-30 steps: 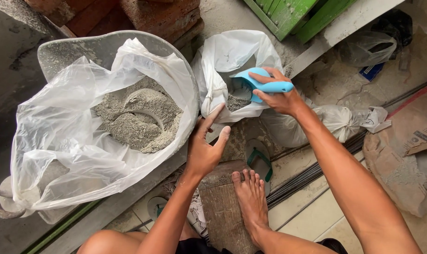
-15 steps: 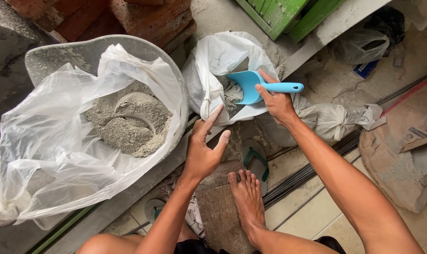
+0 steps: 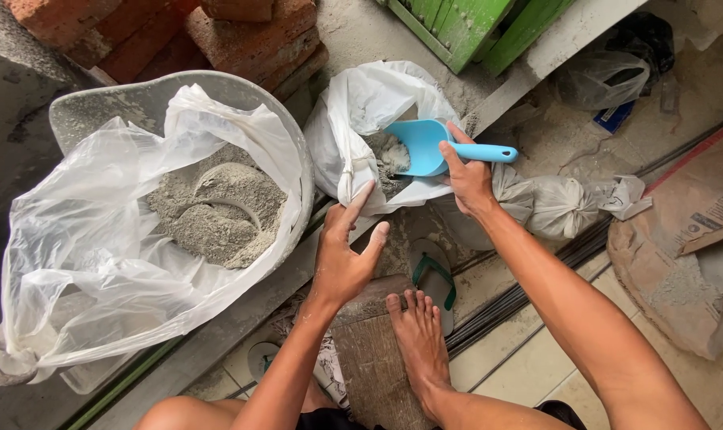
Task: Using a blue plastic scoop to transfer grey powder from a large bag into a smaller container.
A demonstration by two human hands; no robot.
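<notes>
You are scooping: your right hand (image 3: 467, 179) grips the blue scoop (image 3: 433, 147), its bowl inside the small white bag (image 3: 357, 119) over grey powder (image 3: 387, 155). Your left hand (image 3: 341, 259), fingers spread, touches the bag's near rim. Left of the bag sits the lined basin (image 3: 218, 91); lifting across likely means clearing both rims.

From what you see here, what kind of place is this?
Probably a small building site or yard: bricks stacked behind, a tub lined with plastic holding grey powder, and a torn paper sack on the floor.
</notes>
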